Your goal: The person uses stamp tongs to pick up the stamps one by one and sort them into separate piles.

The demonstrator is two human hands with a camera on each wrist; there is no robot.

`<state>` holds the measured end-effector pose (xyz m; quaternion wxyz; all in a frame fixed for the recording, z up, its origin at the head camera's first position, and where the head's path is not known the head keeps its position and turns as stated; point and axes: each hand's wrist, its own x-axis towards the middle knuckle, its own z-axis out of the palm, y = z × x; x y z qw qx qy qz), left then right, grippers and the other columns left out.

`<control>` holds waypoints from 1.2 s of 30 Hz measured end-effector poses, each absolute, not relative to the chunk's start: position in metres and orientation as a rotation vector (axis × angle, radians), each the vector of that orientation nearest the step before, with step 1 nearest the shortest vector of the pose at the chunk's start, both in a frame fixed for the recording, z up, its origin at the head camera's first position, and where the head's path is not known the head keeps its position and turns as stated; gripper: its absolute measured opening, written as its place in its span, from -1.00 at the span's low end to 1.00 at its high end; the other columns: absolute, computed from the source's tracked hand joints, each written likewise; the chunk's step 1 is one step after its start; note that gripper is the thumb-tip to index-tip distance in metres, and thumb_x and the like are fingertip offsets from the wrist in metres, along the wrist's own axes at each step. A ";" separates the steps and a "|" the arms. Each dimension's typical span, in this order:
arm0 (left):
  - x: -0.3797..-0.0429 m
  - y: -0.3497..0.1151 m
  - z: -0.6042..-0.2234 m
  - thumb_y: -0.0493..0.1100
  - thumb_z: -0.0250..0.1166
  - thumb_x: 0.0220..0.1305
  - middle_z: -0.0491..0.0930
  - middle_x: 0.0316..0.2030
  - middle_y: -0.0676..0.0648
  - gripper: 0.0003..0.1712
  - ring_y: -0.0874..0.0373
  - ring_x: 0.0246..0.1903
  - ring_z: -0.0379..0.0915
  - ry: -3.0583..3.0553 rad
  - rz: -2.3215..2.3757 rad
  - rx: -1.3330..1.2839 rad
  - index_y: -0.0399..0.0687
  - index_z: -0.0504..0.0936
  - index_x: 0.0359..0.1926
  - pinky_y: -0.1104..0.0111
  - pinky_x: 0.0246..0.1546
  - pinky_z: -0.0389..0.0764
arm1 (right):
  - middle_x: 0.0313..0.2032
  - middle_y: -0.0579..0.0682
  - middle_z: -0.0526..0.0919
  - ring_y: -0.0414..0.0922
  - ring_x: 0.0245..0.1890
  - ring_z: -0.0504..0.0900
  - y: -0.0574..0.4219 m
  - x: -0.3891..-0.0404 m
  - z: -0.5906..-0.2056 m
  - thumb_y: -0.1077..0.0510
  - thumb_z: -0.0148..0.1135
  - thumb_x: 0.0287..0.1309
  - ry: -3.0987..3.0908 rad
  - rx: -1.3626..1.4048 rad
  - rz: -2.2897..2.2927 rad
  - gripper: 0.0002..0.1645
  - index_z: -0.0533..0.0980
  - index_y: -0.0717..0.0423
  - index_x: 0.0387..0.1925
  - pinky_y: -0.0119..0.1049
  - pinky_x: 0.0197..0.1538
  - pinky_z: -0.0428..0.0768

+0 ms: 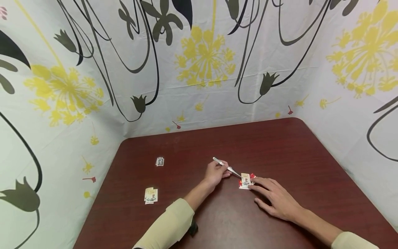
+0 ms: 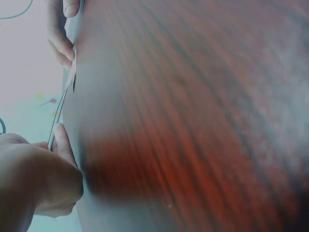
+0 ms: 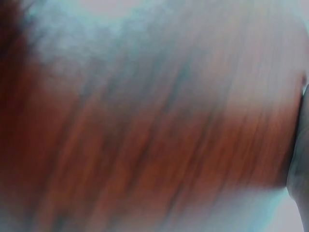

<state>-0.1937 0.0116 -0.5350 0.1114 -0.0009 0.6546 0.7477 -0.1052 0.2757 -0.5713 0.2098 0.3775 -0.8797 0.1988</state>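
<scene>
Evidently, the largest item before me is the table (image 1: 267, 148), dark red, bearing everything else. The right hand (image 1: 275, 199) is unclenched, fingertips at the right side of a pale printed card (image 1: 245, 178). The left hand (image 1: 214, 174) pinches metal tweezers (image 1: 233, 171), tips at the card's left edge. Said card lies between the hands, over red-and-white material (image 1: 253, 175). Assessed as thin, light, flexible, easily creased and apt to slide; take hold lightly by an edge. Well to the left: a pile of similar cards (image 1: 151, 195) and, smallest, dark-printed pieces (image 1: 160, 161) farther back.
</scene>
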 end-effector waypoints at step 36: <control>-0.176 -0.205 -0.491 -0.42 0.21 0.53 0.63 -0.10 -0.27 -0.63 0.13 -0.29 0.74 2.122 2.272 -0.258 -0.65 0.41 0.21 0.32 -0.05 0.83 | 0.31 0.06 0.58 0.11 0.27 0.55 0.265 -0.112 -0.568 0.00 0.48 0.20 -2.449 1.075 0.568 -0.37 0.62 0.01 0.30 0.02 0.30 0.42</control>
